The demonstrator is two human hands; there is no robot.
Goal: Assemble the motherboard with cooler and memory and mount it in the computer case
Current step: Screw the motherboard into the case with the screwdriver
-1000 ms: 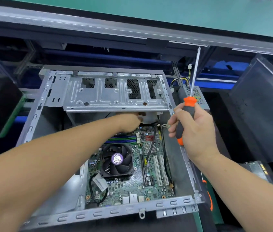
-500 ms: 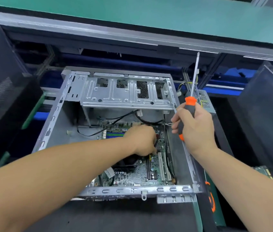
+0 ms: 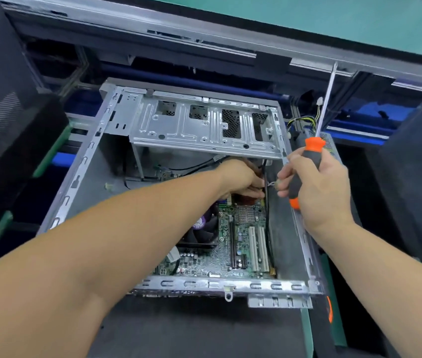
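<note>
A dark bench holds the open case (image 3: 80,177). The left hand (image 3: 240,179) pinches a cable (image 3: 266,202) at the board's (image 3: 246,244) far end. The right hand (image 3: 315,192), just beside it, grips the screwdriver (image 3: 308,164), tip up.

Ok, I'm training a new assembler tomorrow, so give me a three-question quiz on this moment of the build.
1. True or false: the screwdriver tip is seated in a screw on the motherboard.
2. Which hand reaches into the computer case? A) left hand B) right hand C) both
3. Fill in: the cooler fan is partly hidden by the left ____.

Key
1. False: the right hand holds it shaft up, above the case's right edge.
2. A: the left hand is at the board's far end, near a black cable.
3. Forearm.
</note>
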